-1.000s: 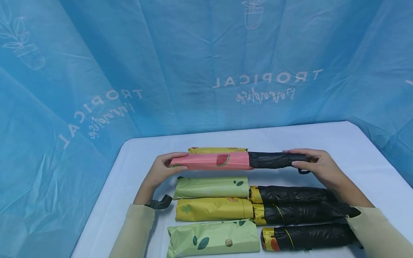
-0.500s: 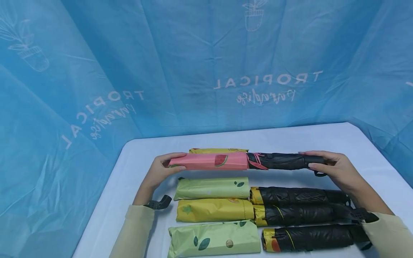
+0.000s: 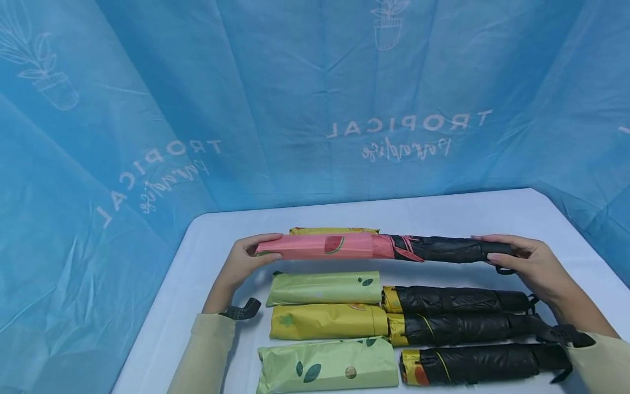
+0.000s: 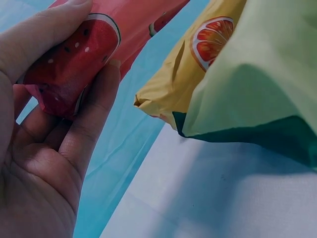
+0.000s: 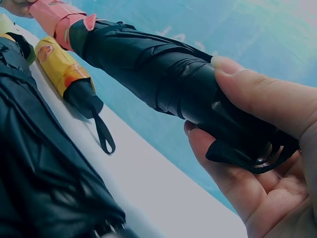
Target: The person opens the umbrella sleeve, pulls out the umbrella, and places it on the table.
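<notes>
My left hand (image 3: 246,259) grips the closed end of a pink watermelon-print sleeve (image 3: 305,247), thumb and fingers on either side of it. Partway out of the sleeve's other end is a folded black umbrella (image 3: 445,249) with a pink strap and edge showing. My right hand (image 3: 534,265) pinches the umbrella's black handle (image 5: 233,116) between thumb and fingers, its wrist loop hanging below. Sleeve and umbrella are held level above the table. In the left wrist view, the sleeve's tip (image 4: 64,94) lies between thumb and fingertips.
Nearer on the white table (image 3: 236,220) lie a green sleeve (image 3: 322,288), a yellow sleeve (image 3: 327,322) and another green sleeve (image 3: 327,364). Several folded black umbrellas (image 3: 458,299) lie right of them. Behind the pink sleeve is a yellow-sleeved umbrella (image 5: 64,67). Blue curtains (image 3: 295,109) surround the table.
My right hand has moved right, drawing more of the black umbrella out of the pink sleeve; its pink strap and edge have come into view. My left hand has stayed nearly still.
</notes>
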### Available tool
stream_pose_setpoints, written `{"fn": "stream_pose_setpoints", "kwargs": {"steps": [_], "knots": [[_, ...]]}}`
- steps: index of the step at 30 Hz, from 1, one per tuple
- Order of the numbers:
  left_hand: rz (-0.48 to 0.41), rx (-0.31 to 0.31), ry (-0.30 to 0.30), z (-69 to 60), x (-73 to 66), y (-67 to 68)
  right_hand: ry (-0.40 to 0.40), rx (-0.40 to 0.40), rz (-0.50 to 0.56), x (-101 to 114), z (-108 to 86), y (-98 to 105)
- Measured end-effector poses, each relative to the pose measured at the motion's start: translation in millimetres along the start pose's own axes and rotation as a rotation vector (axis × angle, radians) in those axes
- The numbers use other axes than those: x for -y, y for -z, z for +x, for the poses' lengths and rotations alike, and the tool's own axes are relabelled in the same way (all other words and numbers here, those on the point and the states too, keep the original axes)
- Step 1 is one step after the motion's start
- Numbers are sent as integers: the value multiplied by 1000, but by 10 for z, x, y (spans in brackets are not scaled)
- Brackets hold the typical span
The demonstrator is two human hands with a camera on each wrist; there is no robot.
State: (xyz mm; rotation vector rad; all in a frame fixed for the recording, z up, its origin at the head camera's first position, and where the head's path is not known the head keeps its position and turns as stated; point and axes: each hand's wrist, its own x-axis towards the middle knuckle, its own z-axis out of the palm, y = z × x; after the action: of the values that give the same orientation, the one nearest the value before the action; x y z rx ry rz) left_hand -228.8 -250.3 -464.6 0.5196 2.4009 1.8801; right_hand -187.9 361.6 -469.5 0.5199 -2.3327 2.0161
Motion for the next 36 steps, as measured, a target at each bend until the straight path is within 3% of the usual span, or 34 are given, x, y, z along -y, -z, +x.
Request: {"fn": "stream_pose_setpoints", "kwargs": {"steps": [10,16,21,30,36], "knots": [[-5,-5,19,-2,72,22,-28,-8,3,-96,-177,149],[8,-10,25,-8,98,39,-50,-54,-85,-172,-238,196],[24,-6,39,-17,134,42,-60,-43,-47,-245,-281,261],[111,58,40,-13,295,11,-197,-81,-171,-368,-339,297],[129,96,56,9,334,-1,-199,-40,-89,-373,-323,295]]}}
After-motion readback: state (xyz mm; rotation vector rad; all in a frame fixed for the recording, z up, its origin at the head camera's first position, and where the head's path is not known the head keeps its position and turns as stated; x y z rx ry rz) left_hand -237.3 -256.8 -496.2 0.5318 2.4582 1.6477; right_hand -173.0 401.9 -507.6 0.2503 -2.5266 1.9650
